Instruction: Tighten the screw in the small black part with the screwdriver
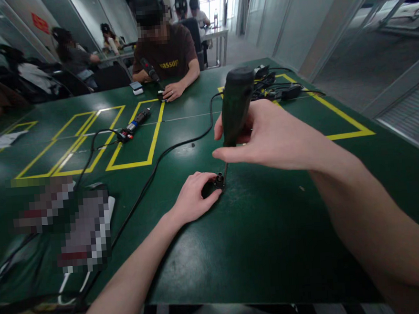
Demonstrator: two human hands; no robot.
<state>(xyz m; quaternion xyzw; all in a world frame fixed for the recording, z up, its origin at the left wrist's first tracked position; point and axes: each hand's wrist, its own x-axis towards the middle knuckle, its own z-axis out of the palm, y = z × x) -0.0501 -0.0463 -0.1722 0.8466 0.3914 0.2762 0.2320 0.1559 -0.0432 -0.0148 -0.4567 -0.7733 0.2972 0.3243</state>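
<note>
While the left hand (193, 199) pinches a small black cylindrical fitting (219, 181) between thumb and fingers against the green table (273, 248), the right hand (279, 135) closes its grip around a dark, thick-bodied screwdriver (237, 105); the shaft (226, 171) leans slightly and meets the fitting's right edge, or stops just beside it; whether it sits in a screw is too small to tell; the step in hand looks like screw work there; the next move seems to call for a well-seated, upright shaft and light pressure, with the left grip bracing the fitting.
</note>
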